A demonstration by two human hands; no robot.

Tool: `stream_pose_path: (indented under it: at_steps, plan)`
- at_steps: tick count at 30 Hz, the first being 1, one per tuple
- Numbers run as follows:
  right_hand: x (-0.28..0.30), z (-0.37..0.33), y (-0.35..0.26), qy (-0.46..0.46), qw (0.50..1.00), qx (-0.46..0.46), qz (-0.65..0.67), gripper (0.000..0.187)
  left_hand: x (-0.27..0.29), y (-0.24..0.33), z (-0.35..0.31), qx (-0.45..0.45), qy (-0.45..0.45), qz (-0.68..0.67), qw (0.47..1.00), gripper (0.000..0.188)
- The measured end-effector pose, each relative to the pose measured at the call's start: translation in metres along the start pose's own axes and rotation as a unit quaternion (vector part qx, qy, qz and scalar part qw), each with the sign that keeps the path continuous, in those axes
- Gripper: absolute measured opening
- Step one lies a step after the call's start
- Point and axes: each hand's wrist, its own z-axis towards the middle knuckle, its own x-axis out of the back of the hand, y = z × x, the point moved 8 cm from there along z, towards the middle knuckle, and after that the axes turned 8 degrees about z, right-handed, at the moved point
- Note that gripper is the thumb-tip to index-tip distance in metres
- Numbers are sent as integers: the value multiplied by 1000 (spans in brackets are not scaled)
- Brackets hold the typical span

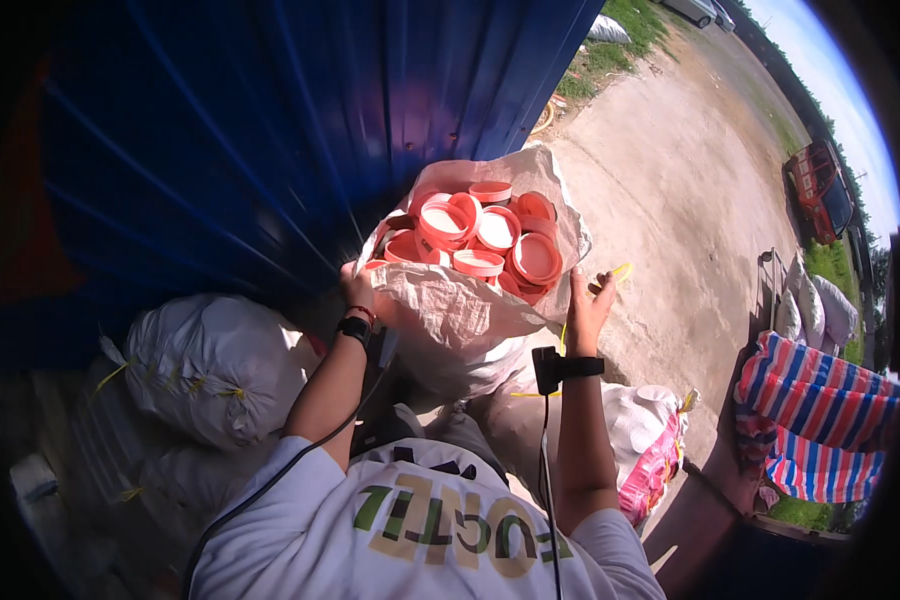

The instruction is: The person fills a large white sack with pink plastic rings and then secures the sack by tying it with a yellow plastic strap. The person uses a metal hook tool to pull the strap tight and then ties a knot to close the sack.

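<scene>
In front of me stands a white woven sack [450, 310], its mouth spread wide. It is filled to the top with round coral-pink plastic lids [498, 229], several showing white discs inside. My left hand [359, 290] is closed on the near left edge of the sack's rim. At the right side of the rim is my right hand [589, 308], its fingers bent around a yellow tie [622, 272]. A thin yellow strand also shows below that hand, beside the wrist. The fingertips of my left hand are partly hidden by the sack's fabric.
A blue corrugated metal wall [270, 120] rises behind and left of the sack. Full tied white sacks [215, 370] lie at left, another [635, 440] at right. Farther right are a striped tarp [820, 410] and a red vehicle [820, 190] beyond the concrete ground [690, 190].
</scene>
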Motion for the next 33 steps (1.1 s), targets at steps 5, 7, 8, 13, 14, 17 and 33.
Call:
stream_pose_path:
  at_steps: [5, 7, 8, 13, 14, 17, 33]
  plan:
    - [-57, 90, 4, -23, 959, 126, -251, 94, 42, -41, 5, 62, 89, -218, 970, 42]
    - [-83, 114, 34, -139, 954, 52, -262, 85, 50, -56, -4, 128, 70, -245, 958, 41]
    - [-83, 116, 47, -161, 954, 42, -249, 74, 54, -64, -19, 127, 66, -288, 947, 37]
    - [-38, 100, 116, -172, 982, 26, -73, 28, 46, -107, -149, 125, 39, -288, 949, 22]
    - [-14, 100, 127, -119, 992, 45, -12, 22, 48, -128, -167, 134, 45, -271, 952, 23]
    - [36, 76, 188, -80, 941, -190, 267, 24, 39, -92, -209, 194, 63, -311, 929, 24]
    - [81, -11, -19, -70, 895, -217, 384, 19, 109, 104, -178, 174, 109, -365, 908, 23]
